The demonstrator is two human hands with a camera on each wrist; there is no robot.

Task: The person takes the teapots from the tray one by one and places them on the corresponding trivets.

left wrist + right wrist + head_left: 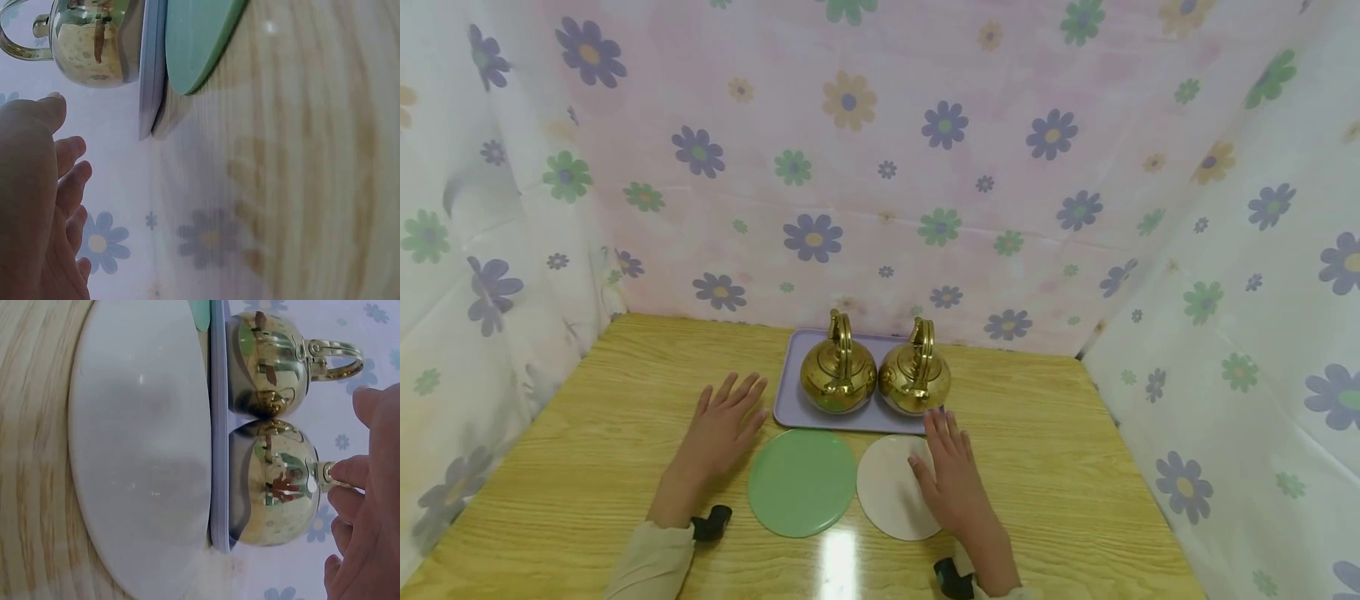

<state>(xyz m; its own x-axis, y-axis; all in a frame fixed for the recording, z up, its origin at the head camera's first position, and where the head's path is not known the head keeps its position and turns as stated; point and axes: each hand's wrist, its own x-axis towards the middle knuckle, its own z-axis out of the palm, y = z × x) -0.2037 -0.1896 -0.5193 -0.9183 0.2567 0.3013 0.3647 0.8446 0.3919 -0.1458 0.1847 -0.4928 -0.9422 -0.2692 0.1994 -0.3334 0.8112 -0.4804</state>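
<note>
At six o'clock, taking the meeting of two discs as the dial's middle, a glare (pixel 838 562) lay on the wooden table (pixel 1030 450). One black wrist device (pixel 952 577) showed between four and five, another (pixel 712 523) between eight and nine. The green disc (pixel 802 483) lay flat at nine, the white disc (pixel 887 487) at three, both between the person and the tray (pixel 792 398). The right hand (pixel 953 473), at three, was raised over the white disc and hid part of it, fingers extended towards twelve; its fingertips overlapped the tray's near corner, though contact could not be told. The left hand (pixel 721 427), near ten, was above the wood, fingers straight and parted.

At twelve sat the tray, lavender and low-rimmed, its near edge just beyond the discs. On it stood two upright pots, one (pixel 837 379) just short of twelve, the other (pixel 915 379) at one, side by side: round, lidded, mirror-bright gold, with handles looped above. Flowered cloth (pixel 887 196) rose behind and along both sides.
</note>
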